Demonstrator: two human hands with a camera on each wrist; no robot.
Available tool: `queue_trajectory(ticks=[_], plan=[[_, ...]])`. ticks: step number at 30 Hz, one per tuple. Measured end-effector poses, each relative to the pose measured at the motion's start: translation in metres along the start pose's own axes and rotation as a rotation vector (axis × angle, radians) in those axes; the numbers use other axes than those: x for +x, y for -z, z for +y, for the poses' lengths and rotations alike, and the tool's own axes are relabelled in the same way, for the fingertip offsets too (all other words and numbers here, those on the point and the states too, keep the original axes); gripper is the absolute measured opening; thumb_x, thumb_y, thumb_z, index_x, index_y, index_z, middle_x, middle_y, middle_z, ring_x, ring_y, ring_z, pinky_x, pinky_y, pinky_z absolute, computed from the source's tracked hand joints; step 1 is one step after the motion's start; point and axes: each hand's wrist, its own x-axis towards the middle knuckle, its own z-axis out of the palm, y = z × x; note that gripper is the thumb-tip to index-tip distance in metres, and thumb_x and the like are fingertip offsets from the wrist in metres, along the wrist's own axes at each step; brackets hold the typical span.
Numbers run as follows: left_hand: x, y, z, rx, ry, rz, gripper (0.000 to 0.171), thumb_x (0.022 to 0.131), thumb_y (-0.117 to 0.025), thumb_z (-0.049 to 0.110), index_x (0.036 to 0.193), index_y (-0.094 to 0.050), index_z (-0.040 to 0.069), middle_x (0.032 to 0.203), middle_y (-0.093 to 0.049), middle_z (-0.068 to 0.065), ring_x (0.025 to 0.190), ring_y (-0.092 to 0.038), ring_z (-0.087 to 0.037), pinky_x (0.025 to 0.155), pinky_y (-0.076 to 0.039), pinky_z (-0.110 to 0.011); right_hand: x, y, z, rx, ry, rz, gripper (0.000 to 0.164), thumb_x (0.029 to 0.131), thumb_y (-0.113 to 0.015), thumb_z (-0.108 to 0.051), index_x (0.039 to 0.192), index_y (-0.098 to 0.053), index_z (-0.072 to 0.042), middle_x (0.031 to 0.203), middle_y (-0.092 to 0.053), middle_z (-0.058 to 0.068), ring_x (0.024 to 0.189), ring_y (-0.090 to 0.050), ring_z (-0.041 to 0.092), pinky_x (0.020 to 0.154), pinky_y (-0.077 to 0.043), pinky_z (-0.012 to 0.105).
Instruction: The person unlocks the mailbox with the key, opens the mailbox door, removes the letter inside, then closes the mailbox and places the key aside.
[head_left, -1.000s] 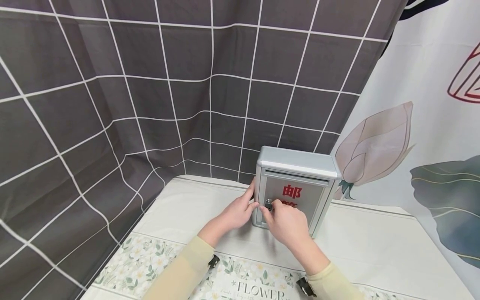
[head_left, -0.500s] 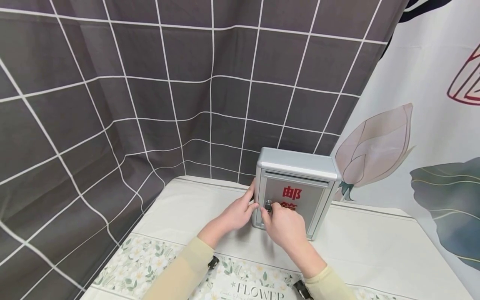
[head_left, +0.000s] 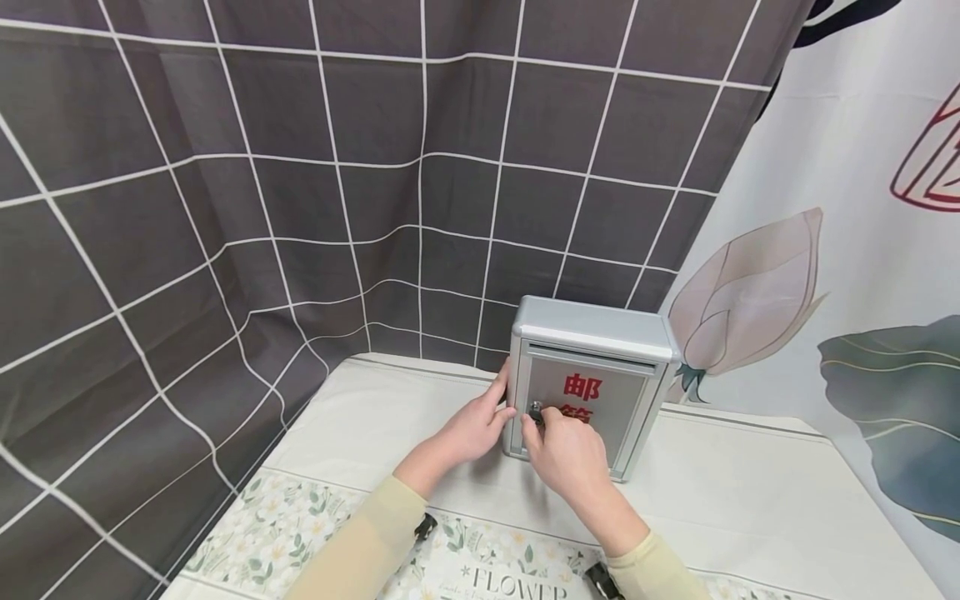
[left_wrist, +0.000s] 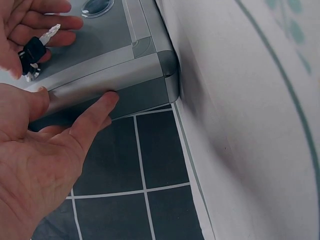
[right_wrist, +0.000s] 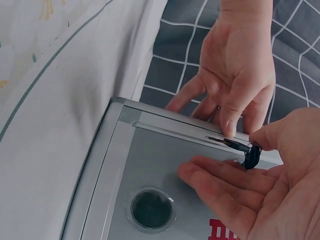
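Note:
A silver metal mailbox [head_left: 600,323] with a slot and red characters stands upright on the table against the dark curtain. My left hand [head_left: 471,423] holds its left side, the thumb on the front frame and the fingers along the side wall. At the lock [head_left: 536,407] on the left of the door, my right hand [head_left: 573,450] pinches a black-headed key between thumb and forefinger. A key [left_wrist: 49,36] with a black head and bare metal blade hangs there in the left wrist view. Whatever sits inside the lock is hidden by the fingers.
A dark curtain [head_left: 360,108] with white grid lines hangs behind and to the left. The white table cover [head_left: 735,483] has a floral band across it. On the mailbox's door there is a round window [right_wrist: 151,209].
My right hand and wrist have shifted slightly left at the lock, uncovering more of the lower red character. The left hand and the mailbox have stayed in place.

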Motion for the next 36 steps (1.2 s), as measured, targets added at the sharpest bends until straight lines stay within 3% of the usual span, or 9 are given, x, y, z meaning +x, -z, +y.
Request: queue_trajectory(ticks=[11, 17, 24, 30, 36], plan=[[0.002, 0.001, 0.001, 0.014, -0.006, 0.008, 0.081, 0.12, -0.05, 0.021, 0.181, 0.004, 0.025, 0.176, -0.04, -0.014, 0.155, -0.05, -0.035, 0.129, -0.041, -0.052, 0.0, 0.0, 0.0, 0.055, 0.011, 0.032, 0.04, 0.11, -0.066, -0.033, 0.08, -0.065, -0.008, 0.059, -0.054, 0.001, 0.049, -0.051, 0.022, 0.043, -0.046, 0.049], [0.002, 0.001, 0.001, 0.016, -0.008, 0.006, 0.081, 0.12, -0.05, 0.021, 0.181, 0.003, 0.025, 0.176, -0.04, -0.015, 0.154, -0.051, -0.036, 0.129, -0.042, -0.052, 0.001, -0.008, 0.007, 0.055, 0.009, 0.04, 0.043, 0.111, -0.062, -0.04, 0.087, -0.07, -0.005, 0.062, -0.06, 0.001, 0.051, -0.056, 0.021, 0.043, -0.048, 0.051], [0.001, 0.001, 0.0, -0.002, -0.001, 0.003, 0.081, 0.12, -0.05, 0.022, 0.181, 0.003, 0.027, 0.176, -0.04, -0.015, 0.154, -0.051, -0.037, 0.128, -0.043, -0.053, -0.002, -0.012, 0.01, 0.084, 0.029, 0.057, 0.055, 0.115, -0.056, -0.043, 0.099, -0.076, 0.006, 0.072, -0.07, 0.012, 0.056, -0.064, 0.028, 0.045, -0.052, 0.049], [0.0, 0.0, -0.002, -0.015, 0.004, 0.003, 0.081, 0.12, -0.049, 0.022, 0.181, 0.004, 0.029, 0.175, -0.041, -0.015, 0.154, -0.052, -0.037, 0.128, -0.043, -0.053, -0.001, 0.001, -0.003, 0.148, -0.019, -0.013, 0.044, 0.114, -0.061, -0.032, 0.079, -0.066, -0.006, 0.059, -0.053, -0.002, 0.051, -0.048, 0.017, 0.046, -0.044, 0.039], [-0.001, 0.001, -0.001, -0.016, 0.008, 0.009, 0.08, 0.12, -0.049, 0.021, 0.181, 0.002, 0.029, 0.175, -0.042, -0.015, 0.154, -0.051, -0.037, 0.128, -0.043, -0.054, -0.001, 0.003, -0.004, 0.21, -0.062, -0.051, 0.049, 0.117, -0.055, -0.038, 0.074, -0.056, -0.015, 0.059, -0.046, -0.005, 0.052, -0.043, 0.015, 0.049, -0.038, 0.036]])
